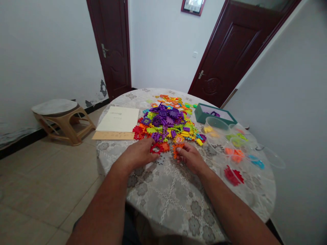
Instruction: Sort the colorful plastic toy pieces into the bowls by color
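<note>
A heap of bright plastic interlocking pieces (167, 120) lies in the middle of a round table covered with a patterned cloth (168, 194). My left hand (139, 153) rests at the heap's near edge, fingers closed on a red piece (156, 148). My right hand (189, 157) is just to the right of it, its fingers pinching an orange piece (177, 149). The two hands are a short gap apart.
Several clear bowls (233, 154) at the right hold sorted yellow, green, orange, blue and red pieces. A teal box (216, 114) stands behind them. A paper sheet and envelope (119, 123) lie at the left. A low stool (60, 119) stands on the floor; two dark doors behind.
</note>
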Demonstrator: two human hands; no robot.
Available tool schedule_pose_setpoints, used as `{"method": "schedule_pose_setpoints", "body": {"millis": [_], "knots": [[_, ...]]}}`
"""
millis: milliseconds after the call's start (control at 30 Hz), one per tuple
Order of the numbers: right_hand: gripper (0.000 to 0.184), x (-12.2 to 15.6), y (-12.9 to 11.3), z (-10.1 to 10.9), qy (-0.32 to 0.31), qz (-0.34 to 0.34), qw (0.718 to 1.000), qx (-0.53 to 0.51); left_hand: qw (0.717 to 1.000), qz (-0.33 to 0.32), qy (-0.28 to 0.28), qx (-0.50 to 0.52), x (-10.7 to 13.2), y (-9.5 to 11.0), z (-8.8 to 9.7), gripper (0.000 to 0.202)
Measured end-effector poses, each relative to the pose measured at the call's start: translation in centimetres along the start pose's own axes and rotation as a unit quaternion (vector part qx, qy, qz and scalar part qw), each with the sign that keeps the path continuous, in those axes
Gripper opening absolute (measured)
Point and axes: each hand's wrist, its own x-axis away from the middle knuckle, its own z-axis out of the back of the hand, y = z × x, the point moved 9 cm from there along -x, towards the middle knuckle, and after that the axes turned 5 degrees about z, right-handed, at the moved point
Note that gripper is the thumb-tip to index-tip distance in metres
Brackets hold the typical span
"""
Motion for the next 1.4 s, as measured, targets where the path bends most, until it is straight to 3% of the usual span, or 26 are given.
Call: {"method": "schedule_pose_setpoints", "body": {"millis": [100, 233, 300, 367, 533, 667, 800, 1033, 1267, 1400], "knots": [[0.028, 0.3, -2.0, 0.8, 0.049, 0.093, 0.989, 0.108, 0.993, -0.009, 0.02, 0.116, -0.2, 1.0, 0.9, 0.037], [0.018, 2.4, -6.8, 1.2, 0.14, 0.308, 0.903, 0.265, 0.963, 0.013, -0.02, 0.267, -0.3, 2.1, 0.1, 0.044], [0.022, 3.4, -8.1, 0.9, 0.153, 0.369, 0.868, 0.296, 0.94, 0.03, -0.05, 0.337, -0.3, 2.4, -0.6, 0.047], [0.027, 3.9, -8.7, 0.6, 0.152, 0.396, 0.851, 0.311, 0.913, 0.041, -0.069, 0.401, -0.2, 2.5, -1.2, 0.045], [0.033, 4.4, -9.1, 0.2, 0.158, 0.414, 0.833, 0.331, 0.812, 0.048, -0.126, 0.568, -0.3, 2.5, -2.7, 0.031], [0.034, 4.6, -9.2, -0.3, 0.157, 0.416, 0.829, 0.339, 0.775, 0.068, -0.147, 0.611, -0.6, 2.5, -3.6, 0.027], [0.034, 4.9, -9.2, -1.0, 0.143, 0.431, 0.827, 0.331, 0.762, 0.088, -0.167, 0.619, -0.6, 2.9, -4.3, 0.027], [0.034, 4.6, -8.9, -1.1, 0.144, 0.418, 0.834, 0.33, 0.764, 0.077, -0.088, 0.635, -1.4, 1.9, -3.3, 0.011], [0.033, 4.4, -8.9, -1.7, 0.128, 0.421, 0.841, 0.315, 0.762, 0.094, -0.078, 0.636, -1.3, 1.8, -3.1, 0.01], [0.037, 3.8, -8.5, -2.1, 0.096, 0.434, 0.843, 0.303, 0.766, 0.1, -0.098, 0.628, -1.6, 1.9, -3.8, 0.013]]}}
